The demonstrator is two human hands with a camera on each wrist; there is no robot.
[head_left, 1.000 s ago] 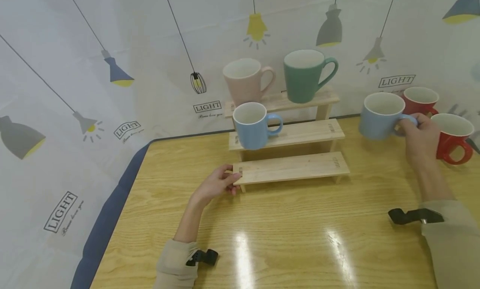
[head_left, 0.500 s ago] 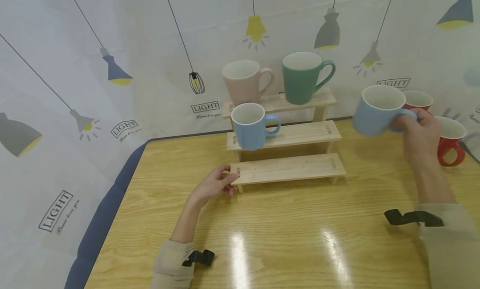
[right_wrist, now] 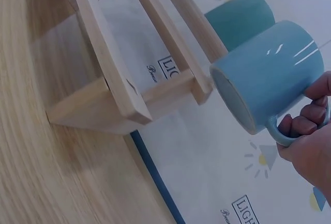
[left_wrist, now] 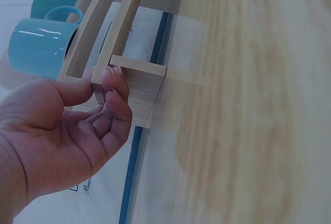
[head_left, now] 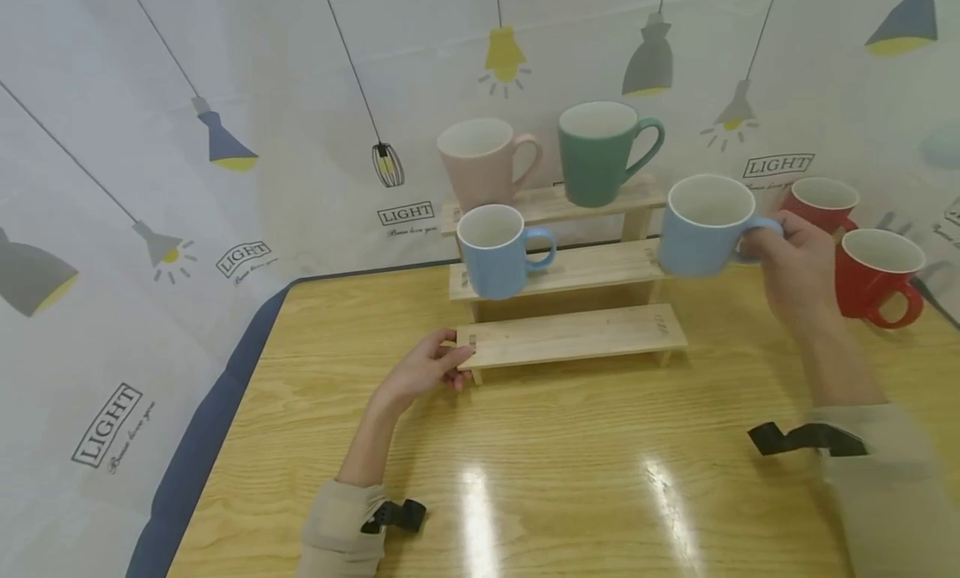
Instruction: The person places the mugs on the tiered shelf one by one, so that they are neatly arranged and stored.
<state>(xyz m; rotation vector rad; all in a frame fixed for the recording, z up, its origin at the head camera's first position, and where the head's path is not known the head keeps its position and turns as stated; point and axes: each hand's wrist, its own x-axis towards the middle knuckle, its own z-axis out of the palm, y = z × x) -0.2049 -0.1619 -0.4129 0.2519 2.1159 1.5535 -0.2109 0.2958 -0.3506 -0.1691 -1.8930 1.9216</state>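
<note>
My right hand (head_left: 802, 265) grips the handle of a light blue mug (head_left: 701, 240), held upright beside the right end of the middle step in the head view. In the right wrist view that mug (right_wrist: 269, 74) hangs off the end of the wooden stand (right_wrist: 116, 74), its base lifted. With thumb and curled fingers my left hand (head_left: 423, 368) pinches the left end of the lowest step of the three-step wooden stand (head_left: 570, 338); the left wrist view shows the hand (left_wrist: 77, 125) at that corner. Another light blue mug (head_left: 492, 257) stands on the middle step's left part.
On the top step stand a pink mug (head_left: 480, 165) and a green mug (head_left: 597, 157). Two red mugs, one in front (head_left: 862, 282) and one behind (head_left: 806, 207), stand on the wooden table (head_left: 562, 469) at right. A lamp-print cloth (head_left: 300, 103) hangs behind the table.
My right hand has lifted the light blue mug off the table at right and carried it left to the stand's end. My left hand keeps its hold on the lowest step.
</note>
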